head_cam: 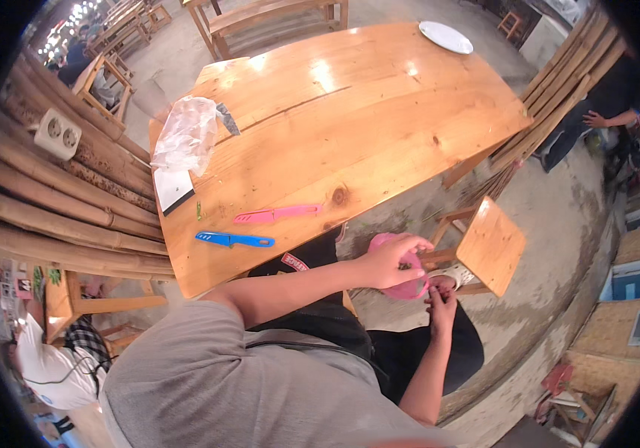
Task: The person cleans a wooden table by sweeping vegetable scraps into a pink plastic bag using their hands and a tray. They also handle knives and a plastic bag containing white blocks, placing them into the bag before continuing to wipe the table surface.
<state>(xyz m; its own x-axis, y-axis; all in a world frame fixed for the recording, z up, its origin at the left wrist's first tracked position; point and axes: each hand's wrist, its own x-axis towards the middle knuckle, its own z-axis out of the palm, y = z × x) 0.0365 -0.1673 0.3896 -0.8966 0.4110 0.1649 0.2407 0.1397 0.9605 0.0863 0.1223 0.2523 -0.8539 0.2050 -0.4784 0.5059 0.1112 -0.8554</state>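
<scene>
A pink plastic bag (405, 287) hangs beside the table, with some dark green bits visible inside its mouth. My left hand (395, 262) is over the bag, thumb and fingers apart, with nothing visible between them. The fingertips of my right hand (442, 307) pinch the bag's rim. On the wooden table (387, 117) lie a pink knife (278, 213) and a blue knife (235, 239), roughly side by side. A small green scrap (199, 211) is near them. Crumpled clear plastic (185, 134) partly covers a white, dark-edged flat object (172, 189).
A white plate (446, 37) sits at the table's far edge. One wooden stool (490, 246) stands beyond my hands, close to my foot. Bamboo poles and a power socket (58, 134) are at the left. Other people are at the far right and lower left.
</scene>
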